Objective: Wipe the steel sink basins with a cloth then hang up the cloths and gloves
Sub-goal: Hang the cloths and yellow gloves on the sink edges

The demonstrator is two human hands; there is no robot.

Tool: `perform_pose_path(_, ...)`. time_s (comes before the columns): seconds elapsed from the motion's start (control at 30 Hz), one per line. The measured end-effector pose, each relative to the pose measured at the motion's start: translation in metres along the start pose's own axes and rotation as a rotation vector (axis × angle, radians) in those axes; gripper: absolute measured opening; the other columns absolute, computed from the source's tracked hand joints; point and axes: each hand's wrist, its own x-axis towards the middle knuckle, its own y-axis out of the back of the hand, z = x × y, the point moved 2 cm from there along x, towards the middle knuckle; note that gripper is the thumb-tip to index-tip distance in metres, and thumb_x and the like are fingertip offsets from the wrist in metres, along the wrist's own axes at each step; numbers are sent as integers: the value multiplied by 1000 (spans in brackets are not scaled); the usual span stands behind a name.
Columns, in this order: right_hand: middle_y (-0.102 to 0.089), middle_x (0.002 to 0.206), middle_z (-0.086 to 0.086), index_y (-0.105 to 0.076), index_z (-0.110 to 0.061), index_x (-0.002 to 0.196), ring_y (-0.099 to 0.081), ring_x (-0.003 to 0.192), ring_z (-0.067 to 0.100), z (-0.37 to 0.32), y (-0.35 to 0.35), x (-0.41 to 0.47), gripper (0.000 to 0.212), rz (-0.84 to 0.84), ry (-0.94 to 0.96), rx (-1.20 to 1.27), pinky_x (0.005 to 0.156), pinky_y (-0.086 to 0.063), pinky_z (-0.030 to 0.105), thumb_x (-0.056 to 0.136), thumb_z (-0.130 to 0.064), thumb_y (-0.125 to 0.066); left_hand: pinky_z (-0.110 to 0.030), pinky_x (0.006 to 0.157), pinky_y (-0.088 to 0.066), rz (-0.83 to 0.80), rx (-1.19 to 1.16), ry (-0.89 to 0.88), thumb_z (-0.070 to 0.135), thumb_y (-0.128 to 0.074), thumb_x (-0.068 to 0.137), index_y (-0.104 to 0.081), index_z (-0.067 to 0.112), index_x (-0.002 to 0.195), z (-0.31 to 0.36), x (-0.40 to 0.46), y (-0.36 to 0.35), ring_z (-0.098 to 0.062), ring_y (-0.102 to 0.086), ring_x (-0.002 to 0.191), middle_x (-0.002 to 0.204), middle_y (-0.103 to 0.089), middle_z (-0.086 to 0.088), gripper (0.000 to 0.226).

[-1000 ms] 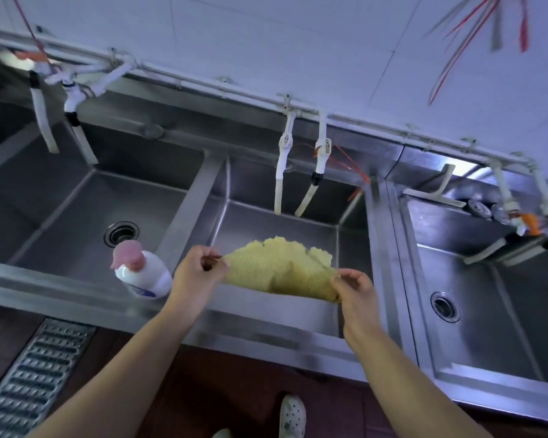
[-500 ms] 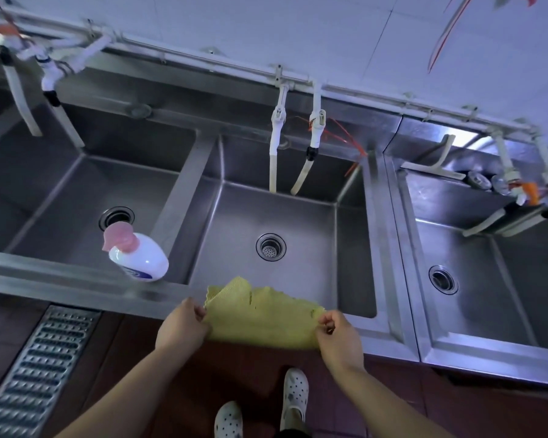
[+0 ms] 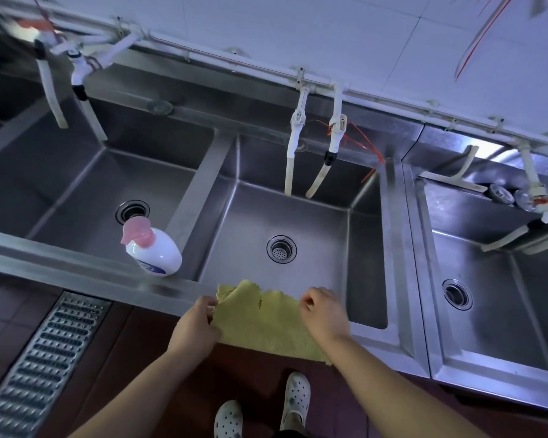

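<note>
A yellow cloth point(image 3: 266, 324) lies draped over the front rim of the middle steel basin point(image 3: 285, 216), part of it hanging down the outer side. My left hand point(image 3: 196, 324) pinches the cloth's left edge. My right hand point(image 3: 325, 312) rests on the cloth's right part with its fingers curled at the top edge. The left basin point(image 3: 86, 191) and the right basin point(image 3: 500, 295) flank the middle one. No gloves are in view.
A white soap bottle with a pink pump point(image 3: 154, 248) stands on the front rim between the left and middle basins. Taps with hoses point(image 3: 310, 153) hang over the basins. A floor drain grate point(image 3: 41, 368) lies at the lower left. My shoes point(image 3: 293, 398) stand below the sink.
The cloth was held spread in the air over the middle basin, then came down towards me. It now lies over the basin's front rim, and the view has shifted downwards.
</note>
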Motion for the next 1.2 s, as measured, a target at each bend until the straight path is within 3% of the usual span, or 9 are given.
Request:
perform_pose_path(0.17,-51,138,-2,-47,-19,133,-45,125,17,-31,-29,39,35,-373,101,-140,104,-27,35,100,-28,-40,-30,67,-42,141,47,44,7,-60,74,-48,18,116,-5,-7,4,-15,-56,83,103,-56,4,44)
perform_pose_path(0.33,-55,130,4,-49,-22,131,-42,123,24,-36,-37,51,36,-550,70,-244,103,-26,38,98,-34,-40,-30,61,-39,190,89,104,29,-65,79,-47,18,99,-13,-19,4,-15,-54,77,98,-50,3,29)
perform_pose_path(0.47,-53,87,-9,-56,-25,86,-52,98,19,-35,-22,52,14,-502,70,-235,91,-32,35,88,-39,-55,-28,62,-40,133,114,105,28,-62,81,-45,20,101,-16,-24,-1,-13,-56,79,98,-53,6,27)
perform_pose_path(0.57,-51,74,-12,-49,-30,68,-51,72,9,-43,-1,50,23,-482,66,-50,65,-36,24,84,-35,-65,-26,58,-41,94,107,64,30,-62,79,-46,22,91,-7,-27,-3,-8,-56,71,84,-57,10,21)
perform_pose_path(0.67,-54,71,-10,-52,-28,65,-50,66,8,-60,29,48,23,-420,132,41,56,-38,24,81,-29,-69,-27,57,-40,116,38,34,32,-63,79,-45,23,90,7,-28,-4,-8,-57,69,77,-59,8,23)
perform_pose_path(0.8,-57,69,-11,-56,-27,66,-52,66,9,-82,72,44,17,-222,171,112,60,-40,27,78,-26,-68,-32,73,-47,104,-199,8,24,-64,81,-45,16,112,31,-24,-3,-14,-59,81,91,-59,6,37)
perform_pose_path(0.93,-58,69,-15,-58,-29,67,-51,63,-2,-97,113,36,19,-65,116,383,61,-43,18,82,-22,-68,-26,68,-43,48,-404,-86,20,-63,85,-40,18,133,66,-18,3,-10,-58,85,96,-60,6,53)
perform_pose_path(1.07,-60,60,-18,-65,-23,72,-52,57,-8,-98,144,24,13,52,74,610,54,-42,6,85,-20,-67,-30,90,-40,-13,-570,-244,20,-54,94,-24,21,145,111,-19,17,-15,-53,105,124,-54,-3,59)
perform_pose_path(1.2,-62,70,-12,-64,-24,77,-57,67,-6,-84,170,6,10,169,43,644,59,-43,11,87,-24,-64,-40,106,-36,-138,-706,-170,29,-54,92,-21,20,147,147,-26,19,-22,-53,113,121,-58,-5,64)
